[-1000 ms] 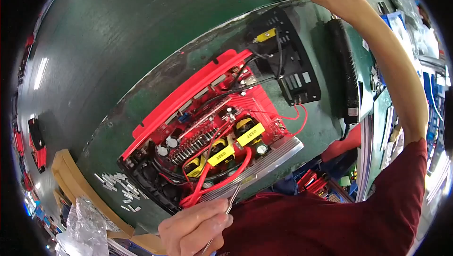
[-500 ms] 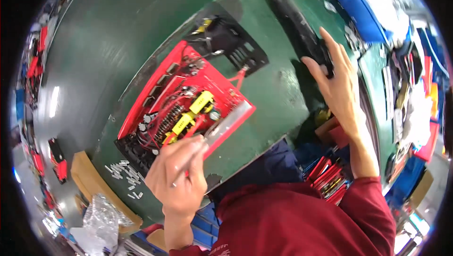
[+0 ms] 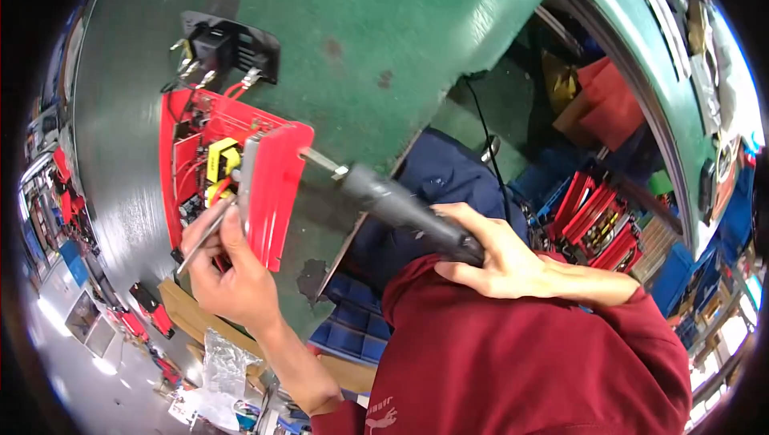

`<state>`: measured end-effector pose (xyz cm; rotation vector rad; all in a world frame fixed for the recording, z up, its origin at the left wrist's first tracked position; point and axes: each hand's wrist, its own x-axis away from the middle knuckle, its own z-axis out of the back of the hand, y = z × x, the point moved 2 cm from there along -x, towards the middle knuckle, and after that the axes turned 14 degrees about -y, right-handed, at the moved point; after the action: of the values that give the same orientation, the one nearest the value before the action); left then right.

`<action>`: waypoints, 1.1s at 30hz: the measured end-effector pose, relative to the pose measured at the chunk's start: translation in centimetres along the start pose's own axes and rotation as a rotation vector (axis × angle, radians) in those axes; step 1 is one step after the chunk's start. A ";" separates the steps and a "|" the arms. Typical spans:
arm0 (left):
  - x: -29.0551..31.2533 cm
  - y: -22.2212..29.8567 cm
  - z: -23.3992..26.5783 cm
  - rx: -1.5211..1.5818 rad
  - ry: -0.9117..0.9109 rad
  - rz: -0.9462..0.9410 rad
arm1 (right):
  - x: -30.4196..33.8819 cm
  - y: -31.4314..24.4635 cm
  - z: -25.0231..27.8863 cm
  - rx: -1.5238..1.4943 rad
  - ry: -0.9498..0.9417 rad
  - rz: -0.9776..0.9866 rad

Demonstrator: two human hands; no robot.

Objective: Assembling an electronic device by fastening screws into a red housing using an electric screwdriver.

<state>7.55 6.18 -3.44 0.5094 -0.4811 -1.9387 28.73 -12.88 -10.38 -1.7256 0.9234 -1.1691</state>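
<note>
My right hand point(image 3: 513, 255) is wrapped round the rear of a black electric screwdriver point(image 3: 404, 209). Its long bit points left, and the tip meets or overlaps the side wall of a red metal casing point(image 3: 276, 187); whether they touch I cannot tell. The casing stands open, with yellow transformers point(image 3: 220, 159), red wires and circuit parts inside. My left hand point(image 3: 236, 279) is closed at the casing's near end, pinching a thin metal rod point(image 3: 204, 239). Part of that rod is hidden by the fingers. Red wires join the casing to a black end panel point(image 3: 232, 46) beyond it.
A cardboard box edge point(image 3: 196, 311) and clear plastic wrap point(image 3: 224, 363) lie at the lower left. Below the green table, blue bins point(image 3: 356, 319) stand near me. Several red casings point(image 3: 597, 219) sit low at the right, beside a dark cable point(image 3: 485, 126).
My right hand has lifted the screwdriver off the table and brought it toward me, bit turned to the casing. The casing now appears further left and tilted, its side wall facing me.
</note>
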 end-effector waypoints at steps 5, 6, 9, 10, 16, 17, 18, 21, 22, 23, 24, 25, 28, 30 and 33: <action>0.5 0.0 0.3 -0.035 0.015 0.114 | -1.4 -0.3 -0.7 0.040 -0.093 0.003; 0.4 0.0 0.1 -0.015 0.020 0.116 | -1.4 -0.3 -0.6 0.096 -0.106 0.000; 0.5 0.0 0.0 -0.017 0.020 0.116 | -1.7 0.0 -0.5 0.083 -0.109 0.025; 0.5 0.1 0.1 -0.034 0.013 0.112 | -1.7 0.0 -0.5 0.078 -0.113 0.026; 0.3 0.2 0.5 -0.070 0.006 0.105 | -1.9 -0.4 -0.4 0.046 -0.120 0.027; 0.2 0.3 0.5 -0.069 0.004 0.106 | -1.8 -0.4 -0.4 0.064 -0.114 0.030; 0.0 0.4 0.5 -0.099 -0.002 0.093 | -1.7 -0.4 -0.3 0.082 -0.107 0.034; 0.3 0.6 0.5 -0.123 0.000 0.105 | -1.7 -0.5 -0.1 0.065 -0.130 0.009; 0.4 0.5 0.5 -0.111 0.002 0.125 | -1.7 -0.6 -0.1 0.066 -0.131 0.008; 0.4 0.5 0.5 -0.111 0.003 0.126 | -1.8 -0.6 -0.1 0.076 -0.133 0.002; 0.3 0.5 0.4 -0.099 0.003 0.107 | -1.8 -0.6 0.0 0.087 -0.135 -0.003; 0.2 0.5 0.4 -0.088 0.005 0.089 | -1.9 -0.7 0.0 0.087 -0.140 -0.002; 0.0 0.3 0.4 -0.118 -0.004 0.035 | -1.8 -0.7 0.1 0.116 -0.136 -0.025; 0.0 0.0 0.3 -0.093 0.003 0.024 | -1.9 -0.1 0.0 0.042 -0.135 0.013; 0.3 0.1 0.7 -0.077 -0.010 0.062 | -2.2 -1.2 0.6 -0.386 -0.344 -0.226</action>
<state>7.15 5.99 -2.88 0.4307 -0.4225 -1.8933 28.81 -10.28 -10.15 -2.3056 0.7900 -0.8232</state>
